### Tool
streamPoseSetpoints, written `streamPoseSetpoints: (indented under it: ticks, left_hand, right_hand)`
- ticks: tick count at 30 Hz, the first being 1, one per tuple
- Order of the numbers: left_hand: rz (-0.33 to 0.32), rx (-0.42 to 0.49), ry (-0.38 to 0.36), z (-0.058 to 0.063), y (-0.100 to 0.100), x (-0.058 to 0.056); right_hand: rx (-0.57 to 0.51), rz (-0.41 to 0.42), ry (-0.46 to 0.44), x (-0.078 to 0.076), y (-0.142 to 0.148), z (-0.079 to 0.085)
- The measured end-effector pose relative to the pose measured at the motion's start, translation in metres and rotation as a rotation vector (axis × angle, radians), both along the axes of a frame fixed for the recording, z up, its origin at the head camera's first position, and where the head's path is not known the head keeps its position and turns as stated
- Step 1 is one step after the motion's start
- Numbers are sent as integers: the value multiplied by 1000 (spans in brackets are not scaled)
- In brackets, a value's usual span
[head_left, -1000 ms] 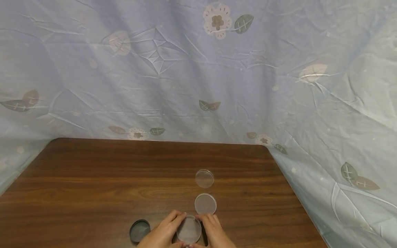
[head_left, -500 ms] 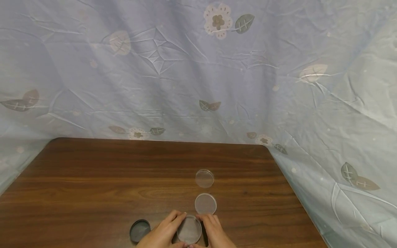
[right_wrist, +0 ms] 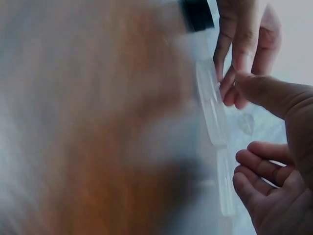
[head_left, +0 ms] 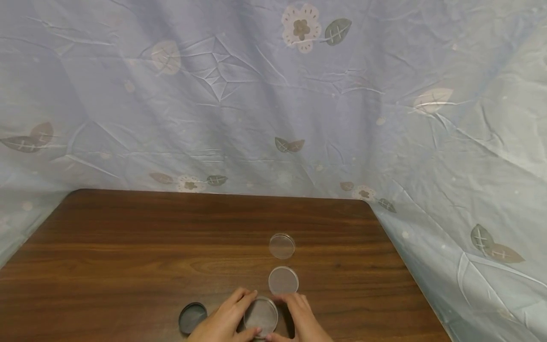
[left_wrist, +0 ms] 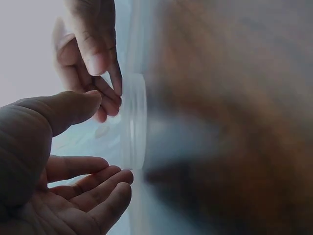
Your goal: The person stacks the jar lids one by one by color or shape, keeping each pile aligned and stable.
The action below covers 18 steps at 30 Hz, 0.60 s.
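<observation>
In the head view, a clear round petri dish [head_left: 260,316] sits on the table between both hands. My left hand [head_left: 224,320] lies along its left side, fingertips at the rim and thumb over the near edge. In the left wrist view those fingers are fairly straight, and their tips touch or nearly touch the dish wall [left_wrist: 134,122]. My right hand [head_left: 300,317] is at the right side, a small gap showing between its palm and the dish. In the right wrist view, my right fingers [right_wrist: 259,166] are loose and grip nothing.
Behind the hands lies a second clear dish [head_left: 283,280], with another clear dish [head_left: 282,246] farther back. A dark-rimmed round shallow container [head_left: 193,318] stands left of my left hand. The wooden table [head_left: 128,237] is enclosed by a patterned curtain [head_left: 239,118].
Both hands held the near dish's sides before. My right hand has since moved slightly right, away from it, and the thumbs have shifted at the near edge. The dish stays put.
</observation>
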<state>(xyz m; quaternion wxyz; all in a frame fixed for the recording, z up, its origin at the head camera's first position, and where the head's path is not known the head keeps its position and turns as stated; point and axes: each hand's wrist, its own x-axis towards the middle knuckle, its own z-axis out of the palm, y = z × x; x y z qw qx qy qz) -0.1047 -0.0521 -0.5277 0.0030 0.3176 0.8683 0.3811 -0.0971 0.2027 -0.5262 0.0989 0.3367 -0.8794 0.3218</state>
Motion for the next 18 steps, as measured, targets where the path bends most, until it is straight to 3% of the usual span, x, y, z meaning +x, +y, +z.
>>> streamPoseSetpoints:
  ticks: [3,7,12,18]
  left_hand:
    - [0,-21,-48,27,1,2]
    - [2,-35,-92,51,3,1]
    - [-3,-2,-110,61,10,-8]
    - [6,43,-110,69,18,-22]
  right_hand:
    - [15,-32,-65,3,2,23]
    - [34,-92,-131,-3,7,40]
    - [14,-170,-171,-12,14,45]
    - [-31,-202,-201,-26,19,44]
